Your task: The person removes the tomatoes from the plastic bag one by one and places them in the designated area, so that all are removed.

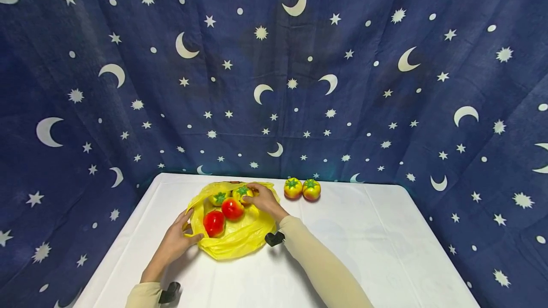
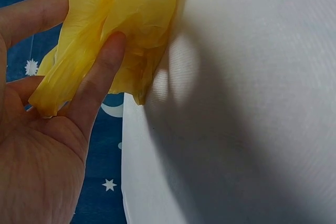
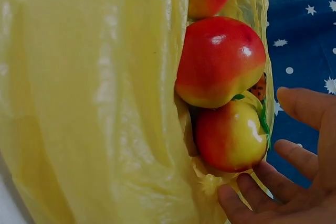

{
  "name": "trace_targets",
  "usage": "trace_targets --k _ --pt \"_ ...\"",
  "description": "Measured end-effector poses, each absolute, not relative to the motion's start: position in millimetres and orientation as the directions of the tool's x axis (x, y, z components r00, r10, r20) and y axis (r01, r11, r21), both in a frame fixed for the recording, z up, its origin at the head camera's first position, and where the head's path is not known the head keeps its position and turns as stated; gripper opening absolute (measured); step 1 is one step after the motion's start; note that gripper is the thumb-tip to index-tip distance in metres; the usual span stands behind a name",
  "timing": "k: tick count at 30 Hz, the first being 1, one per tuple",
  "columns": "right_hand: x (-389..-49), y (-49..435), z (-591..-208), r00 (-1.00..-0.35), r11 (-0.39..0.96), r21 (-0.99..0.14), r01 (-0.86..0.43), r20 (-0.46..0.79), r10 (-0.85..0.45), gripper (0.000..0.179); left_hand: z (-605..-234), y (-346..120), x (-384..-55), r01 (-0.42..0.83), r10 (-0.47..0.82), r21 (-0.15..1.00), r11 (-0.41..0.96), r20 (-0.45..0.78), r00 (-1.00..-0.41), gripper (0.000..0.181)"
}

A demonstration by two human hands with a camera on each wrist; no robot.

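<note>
A yellow bag (image 1: pixel 233 249) is spread, w/ its wide mouth upward, on the white-covered table (image 1: pixel 368 236). Inside the bag 4 fruits are seen. Two are turned so that red skin is shown: the first red fruit (image 1: pixel 214 224) is placed nr the bag's left side, & the second red fruit (image 1: pixel 233 208) is placed just beside it, toward the middle. At the bag's far side lie the left green-topped fruit (image 1: pixel 219 198) & the right green-topped fruit (image 1: pixel 242 194).

The bag's left edge is gripped by the L hand (image 1: pixel 175 237), w/ the thin plastic pinched b/w thumb & fingers. The R hand (image 1: pixel 263 199) is stretched over the bag's right rim; its fingers are spread apart, w/out grip, close to the right green-topped fruit. Whether this fruit is touched cannot be told.

To the right of the bag's far part, two outer fruits (image 1: pixel 293 188) are set side by side on the table, green tops up. Both forearms are covered by beige sleeves (image 1: pixel 321 260). Behind the bag a dark blue curtain (image 1: pixel 299 61), printed w/ pale moons & stars, is hung.
</note>
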State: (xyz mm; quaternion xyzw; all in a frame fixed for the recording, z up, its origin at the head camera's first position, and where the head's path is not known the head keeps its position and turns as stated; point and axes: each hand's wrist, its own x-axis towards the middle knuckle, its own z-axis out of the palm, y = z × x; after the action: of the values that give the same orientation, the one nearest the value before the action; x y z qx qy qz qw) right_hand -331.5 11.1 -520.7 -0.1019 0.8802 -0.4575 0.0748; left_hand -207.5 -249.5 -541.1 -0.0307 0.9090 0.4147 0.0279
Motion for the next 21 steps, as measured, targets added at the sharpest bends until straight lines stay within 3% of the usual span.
trace_targets --k 7,21 --pt "-335.4 8.0 -522.7 -0.959 0.594 -0.783 -0.185 0.011 -0.284 0.048 -541.6 -249.8 -207.6 -0.065 -0.030 0.755 0.652 -0.060 -0.998 0.091" --pt "-332.7 8.7 -524.6 -0.963 0.608 -0.790 -0.075 -0.102 -0.251 0.061 -540.2 -250.2 -208.4 -0.035 -0.021 0.754 0.656 -0.028 -0.999 0.090"
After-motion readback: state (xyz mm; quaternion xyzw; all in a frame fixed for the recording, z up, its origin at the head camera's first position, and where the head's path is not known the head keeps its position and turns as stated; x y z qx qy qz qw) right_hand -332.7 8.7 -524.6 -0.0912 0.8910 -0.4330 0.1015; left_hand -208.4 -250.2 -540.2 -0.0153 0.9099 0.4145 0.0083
